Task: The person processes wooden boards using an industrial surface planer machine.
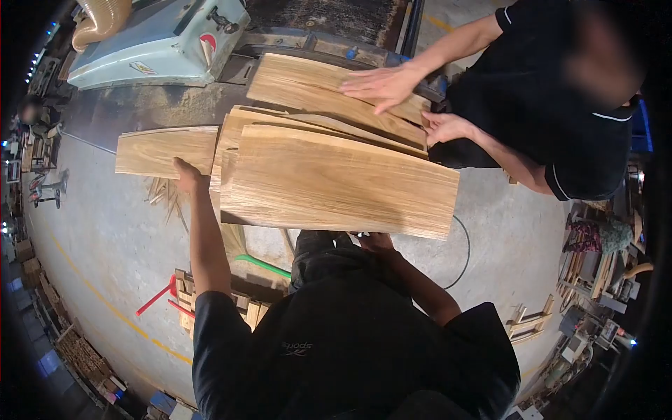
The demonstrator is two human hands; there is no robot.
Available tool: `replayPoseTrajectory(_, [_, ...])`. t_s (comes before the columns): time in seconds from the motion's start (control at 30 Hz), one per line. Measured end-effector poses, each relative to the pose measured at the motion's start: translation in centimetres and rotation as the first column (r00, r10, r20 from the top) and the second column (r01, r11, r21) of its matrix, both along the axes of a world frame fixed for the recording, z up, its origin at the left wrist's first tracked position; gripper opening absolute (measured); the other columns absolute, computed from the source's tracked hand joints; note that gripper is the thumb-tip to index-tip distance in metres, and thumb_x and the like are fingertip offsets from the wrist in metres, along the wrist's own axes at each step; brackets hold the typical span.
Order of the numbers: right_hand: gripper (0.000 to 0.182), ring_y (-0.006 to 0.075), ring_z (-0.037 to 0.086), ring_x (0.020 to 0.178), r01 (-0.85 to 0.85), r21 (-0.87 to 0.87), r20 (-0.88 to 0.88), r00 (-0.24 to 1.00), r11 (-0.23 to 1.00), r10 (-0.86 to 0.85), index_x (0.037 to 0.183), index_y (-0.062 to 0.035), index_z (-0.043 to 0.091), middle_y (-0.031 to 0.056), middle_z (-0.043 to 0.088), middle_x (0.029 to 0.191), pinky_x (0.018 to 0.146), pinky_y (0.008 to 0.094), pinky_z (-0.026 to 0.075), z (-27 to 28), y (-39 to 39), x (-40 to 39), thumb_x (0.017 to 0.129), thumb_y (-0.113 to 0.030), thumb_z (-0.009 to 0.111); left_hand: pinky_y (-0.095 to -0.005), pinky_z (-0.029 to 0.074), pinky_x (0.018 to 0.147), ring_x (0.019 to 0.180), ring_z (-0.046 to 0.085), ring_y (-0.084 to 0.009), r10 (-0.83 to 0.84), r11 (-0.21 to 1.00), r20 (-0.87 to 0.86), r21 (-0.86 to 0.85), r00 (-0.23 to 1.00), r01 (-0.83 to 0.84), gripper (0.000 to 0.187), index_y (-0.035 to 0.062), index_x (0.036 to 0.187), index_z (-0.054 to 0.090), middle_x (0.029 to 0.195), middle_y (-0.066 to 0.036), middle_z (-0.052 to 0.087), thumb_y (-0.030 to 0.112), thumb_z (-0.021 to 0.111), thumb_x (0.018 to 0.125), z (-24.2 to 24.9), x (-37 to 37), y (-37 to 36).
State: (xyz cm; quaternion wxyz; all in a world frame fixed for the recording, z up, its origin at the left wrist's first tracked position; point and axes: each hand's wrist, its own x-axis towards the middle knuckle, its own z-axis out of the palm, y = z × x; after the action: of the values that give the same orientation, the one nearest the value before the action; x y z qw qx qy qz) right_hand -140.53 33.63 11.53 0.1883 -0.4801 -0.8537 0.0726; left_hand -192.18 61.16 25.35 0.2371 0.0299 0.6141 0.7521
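My left hand point(187, 175) grips the near edge of a short wooden board point(157, 150), with the rest of the hand under the wood. This board sticks out to the left of a stack of longer planks. On top of the stack lies a wide plank point(343, 178) with a slightly curved far edge. My right hand point(376, 243) is just below that plank's near edge, close to my waist; its fingers are mostly hidden. Across from me, a co-worker's hand point(388, 84) lies flat on another plank point(301, 84), while their other hand point(448, 128) holds its right end.
A pale blue machine point(161, 49) with a hose stands at the back left beside a sawdust-covered surface point(175, 105). The co-worker point(539, 105) stands at the right. Wood pieces point(185, 301), a red handle point(155, 295) and a green tool point(262, 266) are on the floor. A dark cable point(467, 252) curves at right.
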Motion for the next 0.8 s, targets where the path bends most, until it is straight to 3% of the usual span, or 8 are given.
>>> replayPoseTrajectory(0.17, [0.026, 0.0356, 0.059, 0.099, 0.028, -0.167, -0.122, 0.991, 0.986, -0.049, 0.102, -0.0151, 0.065, 0.0122, 0.059, 0.110, 0.081, 0.0496, 0.051, 2.4, 0.6, -0.8, 0.079, -0.027, 0.069, -0.0482, 0.057, 0.081, 0.104, 0.061, -0.0331, 0.084, 0.962, 0.049, -0.263, 0.995, -0.068, 0.060, -0.0036, 0.133, 0.041, 0.124, -0.021, 0.055, 0.026, 0.068, 0.089, 6.4, 4.9, -0.7])
replayPoseTrajectory(0.23, [0.027, 0.0351, 0.061, 0.096, 0.140, -0.133, -0.175, 0.971, 0.981, -0.162, 0.103, -0.0136, 0.065, 0.0112, 0.062, 0.106, 0.080, 0.0479, 0.051, 2.6, 0.6, -1.0, 0.081, -0.028, 0.069, -0.0466, 0.056, 0.083, 0.101, 0.061, -0.0327, 0.049, 0.987, -0.062, -0.151, 0.997, -0.058, 0.059, -0.0072, 0.132, 0.042, 0.123, -0.021, 0.057, 0.025, 0.067, 0.089, 5.7, 4.7, -1.0])
replayPoseTrajectory(0.27, [0.027, 0.0351, 0.061, 0.096, 0.106, -0.134, -0.195, 0.972, 0.985, -0.131, 0.103, -0.0136, 0.065, 0.0112, 0.062, 0.106, 0.080, 0.0479, 0.051, 3.0, 0.8, -1.4, 0.081, -0.028, 0.069, -0.0445, 0.054, 0.085, 0.100, 0.061, -0.0311, 0.057, 0.994, -0.108, -0.083, 0.993, -0.066, 0.058, -0.0087, 0.130, 0.045, 0.121, -0.021, 0.058, 0.025, 0.068, 0.089, 0.6, 0.9, -0.2])
replayPoseTrajectory(0.33, [0.045, 0.0372, 0.051, 0.115, 0.130, -0.351, -0.233, 0.947, 0.927, -0.221, 0.116, -0.0129, 0.064, 0.0149, 0.053, 0.121, 0.091, 0.0503, 0.045, 3.6, 0.9, -1.3, 0.073, -0.022, 0.077, -0.0422, 0.052, 0.086, 0.100, 0.061, -0.0292, 0.118, 0.972, -0.158, -0.183, 0.980, -0.147, 0.062, -0.0110, 0.125, 0.051, 0.117, -0.021, 0.062, 0.030, 0.072, 0.084, 1.5, 1.7, -0.1])
replayPoseTrajectory(0.4, [0.047, 0.0389, 0.049, 0.116, 0.099, -0.278, -0.129, 0.982, 0.955, -0.140, 0.115, -0.0129, 0.064, 0.0152, 0.050, 0.123, 0.090, 0.0513, 0.044, 2.2, 0.7, -1.2, 0.072, -0.025, 0.079, -0.0399, 0.051, 0.087, 0.100, 0.062, -0.0288, 0.114, 0.953, -0.281, -0.238, 0.953, -0.185, 0.060, -0.0116, 0.122, 0.055, 0.114, -0.021, 0.064, 0.031, 0.072, 0.084, 0.0, 0.3, 0.1])
replayPoseTrajectory(0.63, [0.061, 0.0414, 0.046, 0.117, 0.058, -0.073, -0.042, 0.997, 0.996, -0.061, 0.120, -0.0103, 0.059, 0.0161, 0.044, 0.126, 0.090, 0.0506, 0.045, 2.5, 0.9, -0.6, 0.067, -0.029, 0.083, -0.0406, 0.049, 0.090, 0.102, 0.062, -0.0315, 0.166, 0.985, -0.306, 0.018, 0.937, -0.169, 0.063, -0.0097, 0.123, 0.056, 0.115, -0.022, 0.064, 0.036, 0.072, 0.082, -2.1, -0.9, 0.7])
replayPoseTrajectory(0.67, [0.064, 0.0405, 0.046, 0.117, 0.054, 0.003, -0.030, 0.998, 0.999, -0.054, 0.122, -0.0103, 0.058, 0.0158, 0.044, 0.126, 0.090, 0.0500, 0.045, 3.0, 1.0, -0.7, 0.067, -0.030, 0.083, -0.0404, 0.049, 0.090, 0.103, 0.062, -0.0310, 0.152, 0.985, -0.241, -0.043, 0.959, -0.167, 0.064, -0.0092, 0.123, 0.056, 0.116, -0.022, 0.064, 0.036, 0.073, 0.081, -2.3, -1.0, 0.6])
replayPoseTrajectory(0.8, [0.030, 0.0393, 0.057, 0.104, 0.148, -0.160, -0.216, 0.959, 0.976, -0.181, 0.104, -0.0136, 0.066, 0.0138, 0.060, 0.110, 0.083, 0.0498, 0.048, 3.2, 1.2, -1.1, 0.076, -0.021, 0.075, -0.0395, 0.048, 0.090, 0.105, 0.061, -0.0300, 0.169, 0.960, -0.228, -0.181, 0.959, -0.212, 0.065, -0.0086, 0.124, 0.055, 0.118, -0.021, 0.063, 0.036, 0.074, 0.080, -1.4, -0.5, 0.3])
